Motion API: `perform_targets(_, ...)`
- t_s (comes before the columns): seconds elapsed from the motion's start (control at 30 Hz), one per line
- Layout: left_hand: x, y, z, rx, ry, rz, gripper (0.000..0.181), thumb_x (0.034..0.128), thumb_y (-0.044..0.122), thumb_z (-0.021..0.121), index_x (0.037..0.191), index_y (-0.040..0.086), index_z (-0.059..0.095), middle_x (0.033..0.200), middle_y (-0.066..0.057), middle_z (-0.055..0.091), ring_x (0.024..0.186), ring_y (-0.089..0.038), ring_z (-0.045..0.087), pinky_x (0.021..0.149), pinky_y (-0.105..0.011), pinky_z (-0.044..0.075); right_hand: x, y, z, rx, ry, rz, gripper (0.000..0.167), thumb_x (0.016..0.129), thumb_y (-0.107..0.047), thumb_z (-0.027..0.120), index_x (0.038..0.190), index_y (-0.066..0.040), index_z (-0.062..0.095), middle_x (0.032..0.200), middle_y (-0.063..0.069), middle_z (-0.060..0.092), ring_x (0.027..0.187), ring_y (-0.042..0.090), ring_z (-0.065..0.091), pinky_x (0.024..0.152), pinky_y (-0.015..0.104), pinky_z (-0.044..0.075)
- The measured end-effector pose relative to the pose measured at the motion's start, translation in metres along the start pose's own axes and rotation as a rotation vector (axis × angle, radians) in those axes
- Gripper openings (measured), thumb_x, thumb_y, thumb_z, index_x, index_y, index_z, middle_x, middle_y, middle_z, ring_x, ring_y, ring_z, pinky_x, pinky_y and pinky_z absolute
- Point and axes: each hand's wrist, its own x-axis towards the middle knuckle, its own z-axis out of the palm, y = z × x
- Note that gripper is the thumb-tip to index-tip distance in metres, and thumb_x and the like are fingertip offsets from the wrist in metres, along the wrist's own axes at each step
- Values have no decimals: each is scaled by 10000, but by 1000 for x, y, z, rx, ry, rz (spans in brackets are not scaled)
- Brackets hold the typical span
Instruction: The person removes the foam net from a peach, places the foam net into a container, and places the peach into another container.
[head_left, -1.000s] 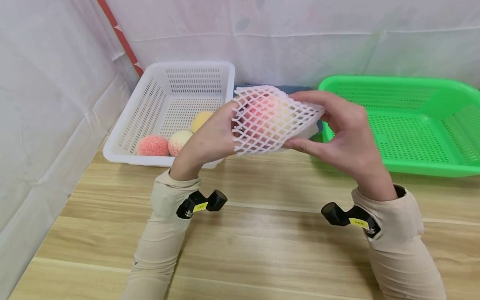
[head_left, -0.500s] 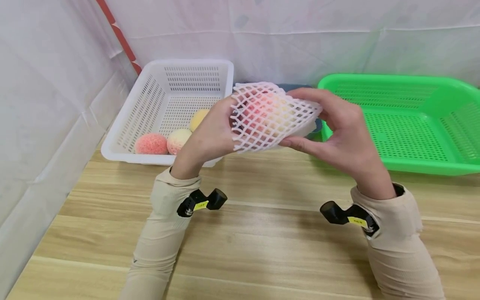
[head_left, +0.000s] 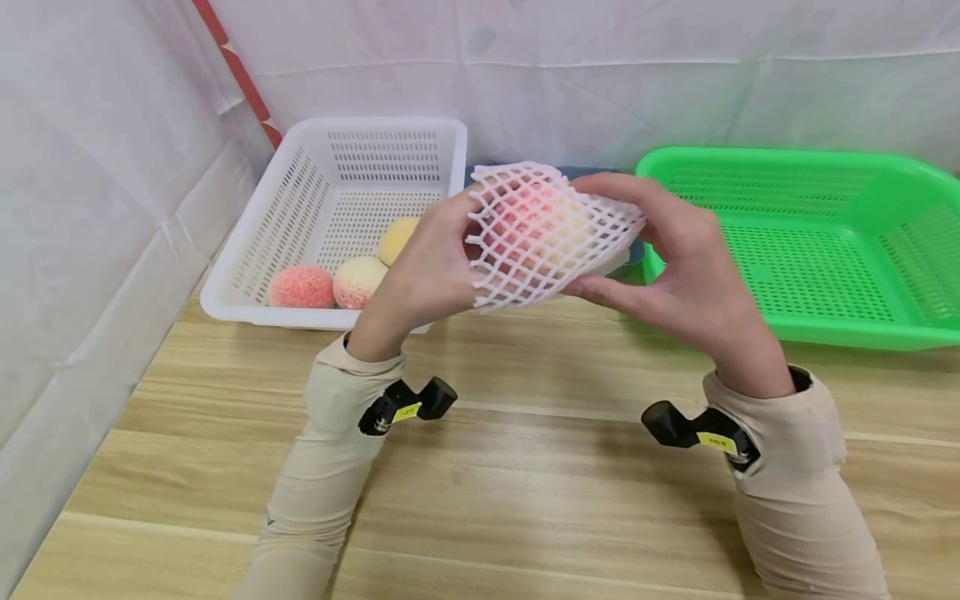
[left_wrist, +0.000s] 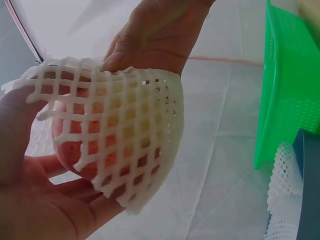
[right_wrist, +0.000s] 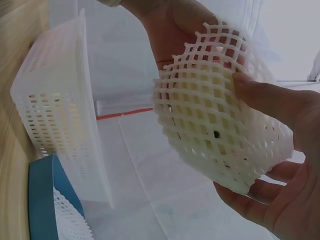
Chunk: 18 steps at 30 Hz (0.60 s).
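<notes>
A red-and-yellow peach (left_wrist: 64, 152) sits inside a white foam net sleeve (head_left: 525, 250), held up above the table. My left hand (head_left: 431, 267) grips the peach from the open end of the sleeve, its thumb and part of its fingers under the mesh. My right hand (head_left: 686, 267) pinches the narrower end of the sleeve between thumb and fingers. In the left wrist view, the peach's red side shows bare at the sleeve's ragged opening. The right wrist view has the mesh covering most of the fruit.
A white basket (head_left: 225, 287) at the back left holds several peaches, red, cream and yellow. A green basket (head_left: 847, 333) stands at the back right. Between them, mostly hidden behind the hands, is a blue container (right_wrist: 42, 200) with more foam net sleeves (left_wrist: 285, 190).
Both hands stay in nearly the same place around the peach and sleeve. The left hand and wrist have shifted slightly, and the sleeve's open edge has changed shape a little.
</notes>
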Motion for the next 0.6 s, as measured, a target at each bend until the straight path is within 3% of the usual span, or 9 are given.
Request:
perform_targets(0.23, -1, 0, 3, -35, 61, 75, 505, 732, -30, 757, 1188, -87, 547, 1075, -171, 608, 917, -233, 627, 805, -289, 555, 1, -4, -1, 86, -29, 27, 859, 631, 157, 815, 1390, -6, 449, 1326, 82, 550, 1077, 173, 578, 849, 208, 516)
perform_targets(0.37, -2, 0, 5, -68, 91, 52, 486, 750, -40, 717, 1194, -100, 530, 1071, -179, 591, 894, -236, 597, 780, -314, 549, 1, -4, 0, 129, -53, 46, 839, 695, 132, 782, 1428, -41, 411, 1322, 79, 544, 1070, 187, 579, 852, 224, 508)
perform_targets(0.5, -2, 0, 8, -41, 64, 17, 437, 801, -22, 679, 1197, -109, 516, 1094, -185, 575, 954, -237, 593, 832, -288, 540, 0, -5, 0, 97, -70, 75, 820, 739, 67, 779, 1449, -81, 395, 1293, 70, 561, 1012, 146, 589, 803, 210, 498)
perform_targets(0.6, -1, -1, 12, -23, 6, 63, 398, 826, -13, 660, 1189, -119, 534, 1129, -194, 594, 1047, -239, 591, 925, -265, 498, -1, -5, -1, 71, -73, 92, 809, 746, 27, 790, 1446, -96, 404, 1285, 59, 571, 1007, 120, 578, 811, 208, 475)
